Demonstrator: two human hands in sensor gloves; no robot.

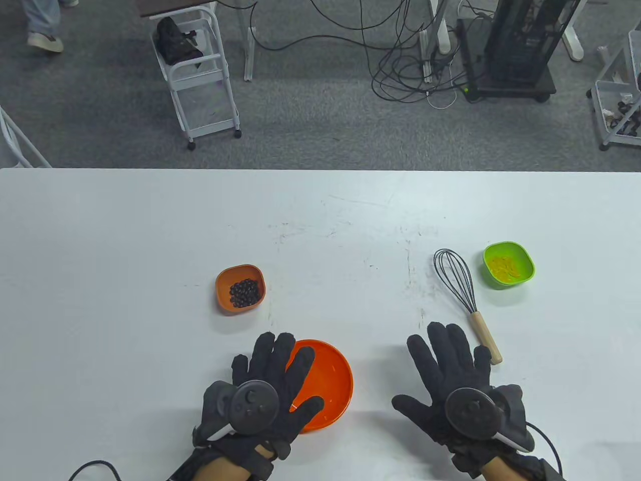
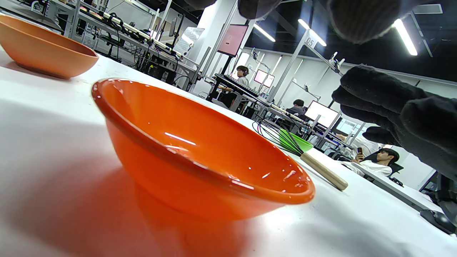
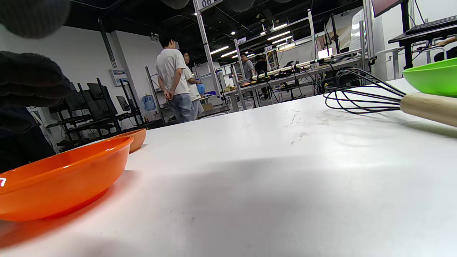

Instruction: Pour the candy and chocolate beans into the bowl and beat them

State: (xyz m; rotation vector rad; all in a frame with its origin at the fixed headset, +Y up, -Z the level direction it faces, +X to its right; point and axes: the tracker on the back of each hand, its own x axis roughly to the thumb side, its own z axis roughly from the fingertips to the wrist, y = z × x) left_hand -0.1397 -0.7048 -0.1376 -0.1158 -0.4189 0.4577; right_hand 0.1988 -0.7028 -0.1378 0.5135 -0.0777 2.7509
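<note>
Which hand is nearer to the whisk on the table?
The right hand. Its fingertips lie just beside the wooden handle end of the whisk, not touching it. The left hand is far off to the left, above the large orange bowl.

I am spreading my left hand (image 1: 268, 388) flat over the near left rim of the orange bowl (image 1: 328, 386), while my right hand (image 1: 450, 383) is lying open beside the whisk (image 1: 463, 295), holding nothing.
</note>
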